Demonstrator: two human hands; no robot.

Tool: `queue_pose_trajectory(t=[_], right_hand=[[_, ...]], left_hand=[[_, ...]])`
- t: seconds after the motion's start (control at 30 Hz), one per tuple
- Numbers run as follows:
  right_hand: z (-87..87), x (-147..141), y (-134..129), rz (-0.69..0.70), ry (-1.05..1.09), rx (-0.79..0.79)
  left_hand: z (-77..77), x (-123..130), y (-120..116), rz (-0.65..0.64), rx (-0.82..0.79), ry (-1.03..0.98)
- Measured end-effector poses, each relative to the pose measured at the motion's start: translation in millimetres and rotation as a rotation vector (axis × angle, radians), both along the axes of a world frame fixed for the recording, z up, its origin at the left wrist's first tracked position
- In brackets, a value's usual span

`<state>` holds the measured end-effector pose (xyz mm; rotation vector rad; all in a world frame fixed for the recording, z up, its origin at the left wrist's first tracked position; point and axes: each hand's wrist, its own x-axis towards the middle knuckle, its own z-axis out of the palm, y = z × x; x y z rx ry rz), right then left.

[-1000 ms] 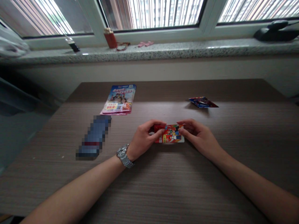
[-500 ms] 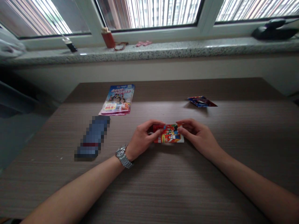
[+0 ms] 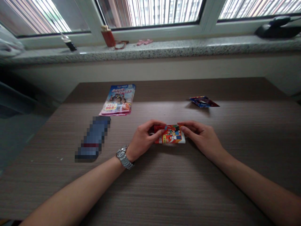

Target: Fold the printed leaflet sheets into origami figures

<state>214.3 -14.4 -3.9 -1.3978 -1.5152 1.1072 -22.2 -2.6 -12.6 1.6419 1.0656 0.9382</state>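
Note:
A small red folded flyer (image 3: 173, 135) with cartoon figures and a white right edge is held just above the tabletop, in front of me. My left hand (image 3: 146, 137) pinches its left end, thumb on top and fingers behind. At its upper right corner, my right hand (image 3: 204, 138) grips it between thumb and fingers. The fingers behind the paper are partly hidden. Farther back on the right lies a dark blue folded paper (image 3: 204, 101), shaped to points at both ends. A stack of printed flyers (image 3: 119, 99) rests at the back left.
A blurred-out dark blue flat object (image 3: 94, 138) lies left of my left hand. The wooden table (image 3: 164, 188) reaches back toward a wall under a granite windowsill (image 3: 183, 48). On the sill stand a red container (image 3: 108, 37), pink pieces (image 3: 144, 42) and a black device (image 3: 277, 29).
My right thumb has shifted slightly right and up along the flyer's right edge, showing more of the print. My left hand keeps its grip. The view has tilted very slightly.

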Motion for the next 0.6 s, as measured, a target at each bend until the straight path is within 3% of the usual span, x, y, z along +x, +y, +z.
queue_pose_trajectory(t=[0.27, 0.6], right_hand=[[0.1, -0.2, 0.4, -0.005, -0.018, -0.002], [-3.6, -1.8, 0.2, -0.010, 0.077, 0.006]], left_hand=[[0.1, 1.2, 1.4, 0.002, -0.025, -0.081], [1.7, -0.2, 0.9, -0.002, -0.036, -0.029]])
